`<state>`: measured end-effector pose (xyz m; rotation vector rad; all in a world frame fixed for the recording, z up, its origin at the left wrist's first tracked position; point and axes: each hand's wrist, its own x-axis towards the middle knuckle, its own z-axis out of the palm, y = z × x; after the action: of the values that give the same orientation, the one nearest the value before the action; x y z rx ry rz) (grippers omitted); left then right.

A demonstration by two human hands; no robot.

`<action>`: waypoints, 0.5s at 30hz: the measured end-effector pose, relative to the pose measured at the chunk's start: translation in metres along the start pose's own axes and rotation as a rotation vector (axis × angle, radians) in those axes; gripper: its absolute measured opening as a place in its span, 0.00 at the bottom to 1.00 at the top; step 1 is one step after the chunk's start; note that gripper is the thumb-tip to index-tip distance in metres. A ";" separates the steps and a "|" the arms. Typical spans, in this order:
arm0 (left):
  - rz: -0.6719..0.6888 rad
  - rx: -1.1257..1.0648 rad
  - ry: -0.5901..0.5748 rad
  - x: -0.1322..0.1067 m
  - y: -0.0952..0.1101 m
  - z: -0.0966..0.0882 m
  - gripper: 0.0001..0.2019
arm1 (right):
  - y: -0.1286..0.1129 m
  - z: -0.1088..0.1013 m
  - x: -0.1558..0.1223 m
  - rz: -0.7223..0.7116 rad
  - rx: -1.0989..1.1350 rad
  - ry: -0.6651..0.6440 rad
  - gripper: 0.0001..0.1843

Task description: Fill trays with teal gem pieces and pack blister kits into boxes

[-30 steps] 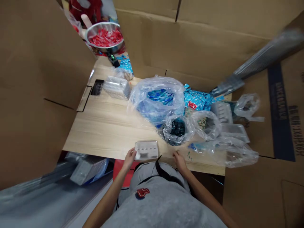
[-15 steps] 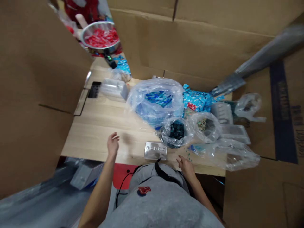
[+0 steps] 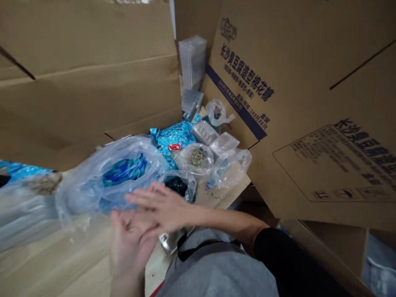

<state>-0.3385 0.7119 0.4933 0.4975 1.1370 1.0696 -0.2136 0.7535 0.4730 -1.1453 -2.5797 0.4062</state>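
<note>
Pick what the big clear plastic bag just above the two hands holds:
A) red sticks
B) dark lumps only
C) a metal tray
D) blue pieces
D. The clear plastic bag above the left hand and right hand shows blue pieces through its film.
</note>
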 end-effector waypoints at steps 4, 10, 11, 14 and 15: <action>0.133 0.004 0.125 -0.002 0.017 -0.024 0.31 | 0.122 -0.045 -0.033 0.560 0.072 0.143 0.29; 0.026 0.177 0.135 0.020 -0.001 -0.012 0.24 | 0.288 -0.095 -0.110 1.097 0.417 0.269 0.27; -0.015 0.220 0.080 0.024 -0.009 0.003 0.24 | 0.303 -0.093 -0.120 1.132 0.507 0.243 0.25; -0.147 0.319 -0.174 0.036 -0.036 0.059 0.24 | 0.331 -0.076 -0.144 1.196 0.786 0.180 0.21; -0.191 0.324 -0.260 0.042 -0.045 0.080 0.22 | 0.336 -0.069 -0.151 1.209 0.865 0.178 0.20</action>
<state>-0.2457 0.7427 0.4691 0.7436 1.1045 0.6362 0.1339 0.8662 0.3910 -2.0013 -1.0041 1.3630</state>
